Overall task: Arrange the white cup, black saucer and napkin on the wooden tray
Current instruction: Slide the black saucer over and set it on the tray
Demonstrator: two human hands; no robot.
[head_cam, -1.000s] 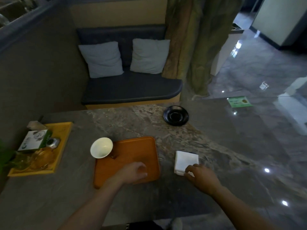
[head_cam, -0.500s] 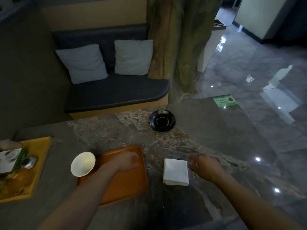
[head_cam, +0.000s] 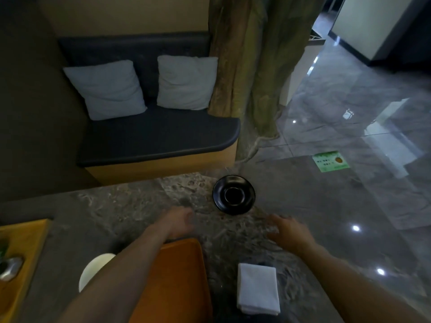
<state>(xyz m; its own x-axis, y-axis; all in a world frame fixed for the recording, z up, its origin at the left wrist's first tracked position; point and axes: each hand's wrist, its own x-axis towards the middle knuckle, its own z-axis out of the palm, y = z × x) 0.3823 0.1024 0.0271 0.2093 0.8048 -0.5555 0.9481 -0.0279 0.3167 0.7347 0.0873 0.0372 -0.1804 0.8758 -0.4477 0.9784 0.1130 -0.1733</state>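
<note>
The black saucer (head_cam: 233, 195) sits on the marble table near its far edge. My left hand (head_cam: 178, 221) hovers just left of and below it, blurred, fingers loosely curled, holding nothing. My right hand (head_cam: 288, 231) is spread open to the lower right of the saucer, also empty. The orange wooden tray (head_cam: 177, 280) lies near me, partly under my left forearm. The white cup (head_cam: 93, 271) stands beside the tray's left edge, half hidden by that arm. The folded white napkin (head_cam: 258, 289) lies on the table right of the tray.
A yellow tray (head_cam: 23, 243) with a metal object (head_cam: 11, 268) sits at the table's left edge. Beyond the table (head_cam: 130, 206) is a dark bench with two grey cushions (head_cam: 106, 88), a tree trunk and a glossy tiled floor with a green sticker (head_cam: 330, 161).
Both hands have left the tray and the napkin and moved forward toward the black saucer. The view has tilted up and forward, so the tray, cup and napkin sit lower in frame.
</note>
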